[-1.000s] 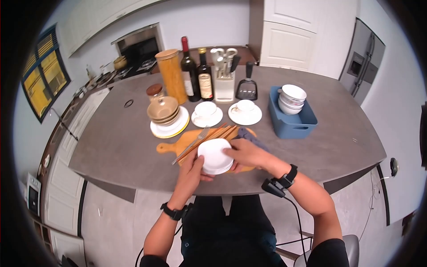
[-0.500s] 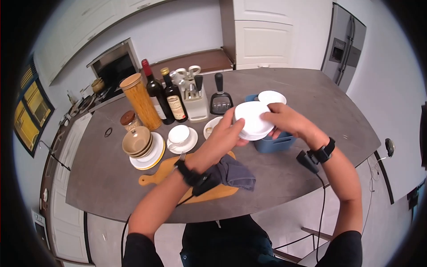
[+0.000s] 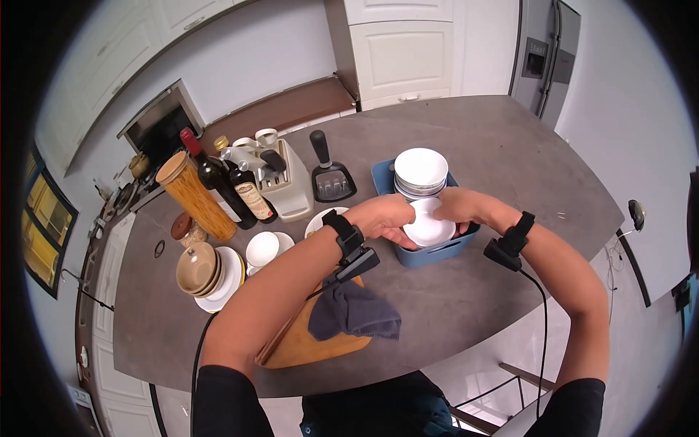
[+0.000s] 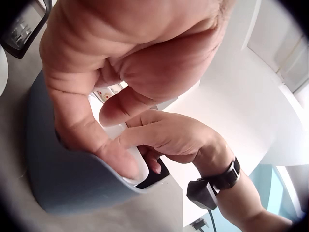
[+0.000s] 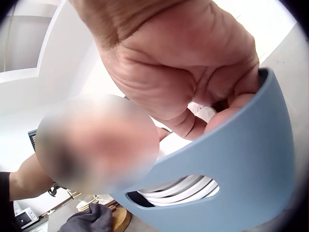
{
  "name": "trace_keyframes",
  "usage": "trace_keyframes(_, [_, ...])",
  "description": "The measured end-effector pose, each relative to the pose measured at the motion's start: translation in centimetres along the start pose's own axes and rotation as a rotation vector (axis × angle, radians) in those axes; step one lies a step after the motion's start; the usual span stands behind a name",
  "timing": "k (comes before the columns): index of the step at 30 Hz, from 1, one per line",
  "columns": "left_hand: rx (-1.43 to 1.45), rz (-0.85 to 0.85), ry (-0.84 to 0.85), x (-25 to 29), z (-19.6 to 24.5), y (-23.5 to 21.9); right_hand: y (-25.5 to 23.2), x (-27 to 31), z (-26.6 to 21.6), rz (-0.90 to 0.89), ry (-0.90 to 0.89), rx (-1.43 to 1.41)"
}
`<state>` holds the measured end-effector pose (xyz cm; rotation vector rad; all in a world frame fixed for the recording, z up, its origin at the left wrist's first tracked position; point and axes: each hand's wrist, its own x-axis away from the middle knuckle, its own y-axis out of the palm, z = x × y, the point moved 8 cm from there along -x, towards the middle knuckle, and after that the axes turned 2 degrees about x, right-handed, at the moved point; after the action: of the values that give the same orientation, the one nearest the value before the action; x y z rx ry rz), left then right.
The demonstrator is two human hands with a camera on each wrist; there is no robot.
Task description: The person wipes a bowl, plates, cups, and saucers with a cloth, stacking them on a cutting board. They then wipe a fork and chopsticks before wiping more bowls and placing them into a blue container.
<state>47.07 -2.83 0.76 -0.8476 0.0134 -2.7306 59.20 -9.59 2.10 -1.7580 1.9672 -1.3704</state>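
A stack of small white dishes (image 3: 431, 227) sits low inside the front half of a blue plastic basket (image 3: 435, 255). My left hand (image 3: 386, 217) grips the stack from its left side, thumb over the top dish and fingers down along the basket's inner wall. From the other side my right hand (image 3: 464, 207) holds the same stack, its fingertips tucked behind the rim in the right wrist view. Through the basket's handle slot, the edges of several stacked dishes (image 5: 181, 191) show. Behind them in the basket stands a stack of white bowls (image 3: 421, 169).
Left of the basket lie a dark cloth (image 3: 353, 312) and a wooden board (image 3: 309, 342). Farther left are a white cup (image 3: 262, 250), brown bowls (image 3: 196, 268) on plates, a pasta jar (image 3: 196, 197), bottles (image 3: 251, 195) and a knife block (image 3: 290, 189). A black-handled utensil (image 3: 333, 182) lies behind.
Both hands have carried the white dish stack from above the wooden board rightward and lowered it into the blue basket, in front of the bowls. The head view has turned right.
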Motion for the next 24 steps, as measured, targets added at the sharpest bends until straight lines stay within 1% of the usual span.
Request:
trace_keyframes(1, [-0.001, 0.000, -0.005, -0.4, 0.0, -0.2, 0.2, 0.1, -0.1, -0.015, 0.029, 0.059])
trace_keyframes(2, [-0.049, -0.028, -0.017, -0.8, -0.1, -0.2, 0.3, 0.1, -0.4, -0.020, 0.030, 0.055])
trace_keyframes(4, [-0.095, -0.061, -0.038, -1.4, -0.5, 0.0, 0.2, -0.2, -0.6, 0.013, 0.052, 0.185])
trace_keyframes(5, [-0.125, -0.099, -0.019, -1.7, -0.4, 0.4, 0.2, -0.4, -0.7, 0.010, 0.052, 0.182])
trace_keyframes(6, [-0.154, -0.136, 0.001, -1.7, -0.1, 0.9, 0.1, -0.4, -0.9, 0.004, 0.069, 0.294])
trace_keyframes(7, [-0.154, -0.136, -0.001, -1.6, 0.1, 1.2, 0.0, -0.3, -1.0, -0.001, 0.084, 0.407])
trace_keyframes(8, [-0.188, -0.119, -0.022, -1.6, 0.2, 1.2, -0.3, 0.1, -1.0, -0.003, 0.083, 0.407])
trace_keyframes(10, [-0.219, -0.095, -0.044, -1.3, 0.4, 1.2, -2.3, 2.8, -3.0, 0.104, 0.043, 0.550])
trace_keyframes(11, [-0.224, -0.103, -0.042, -1.2, 0.5, 1.3, -2.6, 3.2, -2.7, 0.101, 0.038, 0.554])
trace_keyframes(13, [-0.225, -0.114, -0.038, -1.5, 0.4, 1.5, -5.9, 5.7, -3.2, 0.591, -0.161, 0.702])
trace_keyframes(14, [-0.212, -0.121, -0.029, -1.7, 0.3, 1.7, -5.8, 5.8, -2.2, 0.591, -0.160, 0.705])
trace_keyframes(16, [-0.202, -0.131, -0.018, -2.2, 0.3, 2.0, -5.7, 5.5, 0.3, 0.661, -0.125, 0.631])
trace_keyframes(17, [-0.179, -0.131, -0.018, -2.3, 0.2, 2.2, -5.2, 5.0, 1.4, 0.667, -0.122, 0.630])
trace_keyframes(19, [-0.161, -0.133, -0.017, -2.4, 0.3, 2.6, -3.2, 3.6, 3.3, 0.592, -0.182, 0.516])
trace_keyframes(20, [-0.144, -0.117, -0.019, -2.5, 0.3, 2.6, -2.8, 3.8, 3.9, 0.655, -0.211, 0.460])
trace_keyframes(21, [-0.126, -0.102, -0.024, -2.7, 0.1, 2.6, -2.6, 4.2, 3.8, 0.656, -0.208, 0.457])
trace_keyframes(22, [-0.128, -0.105, -0.028, -2.9, -0.3, 2.2, -2.5, 4.8, 3.6, 0.666, -0.213, 0.391])
trace_keyframes(23, [-0.063, -0.159, -0.031, -3.1, -0.6, 1.7, -2.4, 5.2, 3.5, 0.677, -0.216, 0.324])
trace_keyframes(24, [0.004, -0.211, -0.033, -2.3, -0.3, 1.8, -2.3, 5.4, 3.5, 0.679, -0.213, 0.319])
